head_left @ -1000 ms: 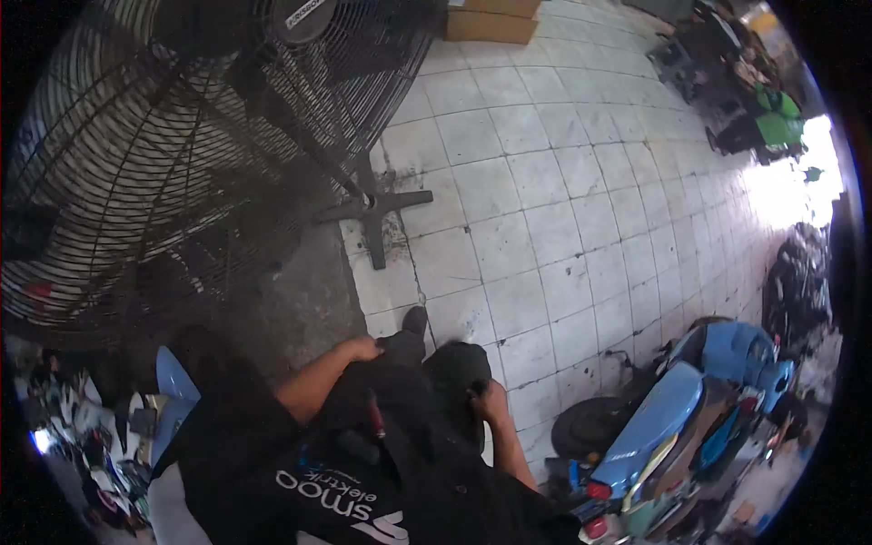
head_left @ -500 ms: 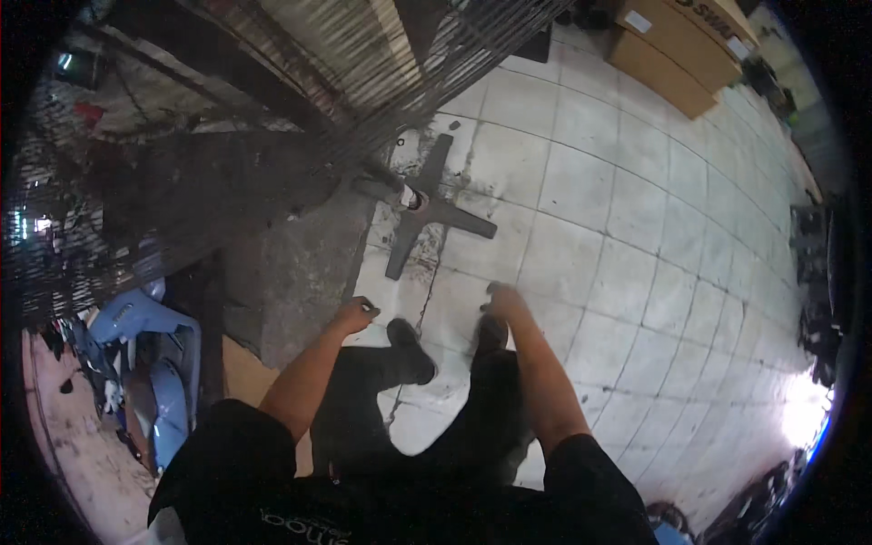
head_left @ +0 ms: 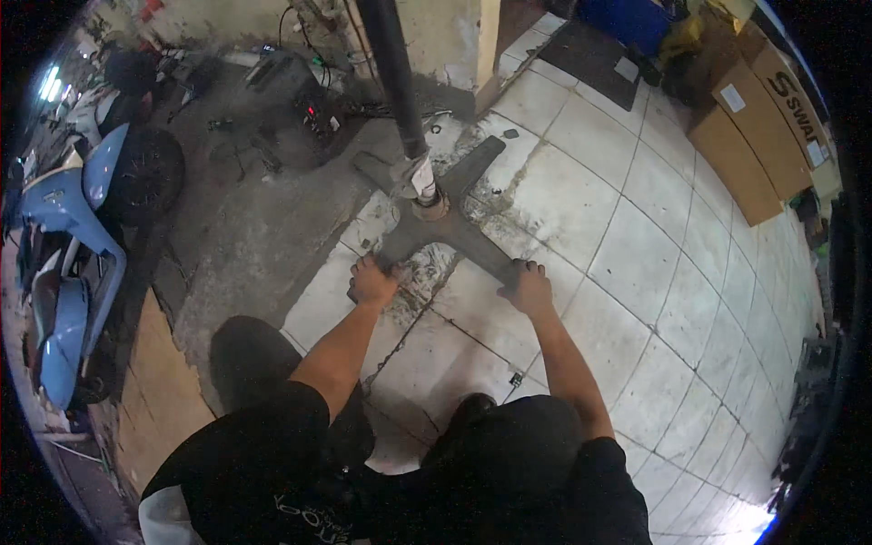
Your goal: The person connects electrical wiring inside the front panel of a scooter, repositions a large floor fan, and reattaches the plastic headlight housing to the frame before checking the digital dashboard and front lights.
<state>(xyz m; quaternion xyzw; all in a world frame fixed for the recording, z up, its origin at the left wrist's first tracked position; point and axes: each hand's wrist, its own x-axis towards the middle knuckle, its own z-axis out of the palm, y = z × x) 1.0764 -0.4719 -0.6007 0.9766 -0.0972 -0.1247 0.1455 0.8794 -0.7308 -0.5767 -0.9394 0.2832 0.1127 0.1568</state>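
Observation:
A dark, dusty cross-shaped stand base [head_left: 438, 231] rests on the floor, its legs splayed out around a central collar. Out of that collar rises a dark upright pole [head_left: 397, 77], with pale wrapping [head_left: 421, 179] around its lower end. My left hand [head_left: 372, 283] is closed at the tip of the near left leg, its fingers partly hidden. Around the end of the near right leg, my right hand [head_left: 529, 289] has its fingers wrapped. Both arms reach forward over my bent knees.
White floor tiles [head_left: 627, 238] spread to the right, and rough grey concrete [head_left: 238, 263] lies left. A blue motorbike [head_left: 68, 218] stands at the left, near a cardboard sheet [head_left: 156, 391]. Cardboard boxes [head_left: 740, 150] sit far right. A dark mat [head_left: 589, 64] lies behind the base.
Both hands have moved forward and taken hold of two legs of the stand base. My body is lower and nearer to it. The dark wire mesh at upper left has left the view.

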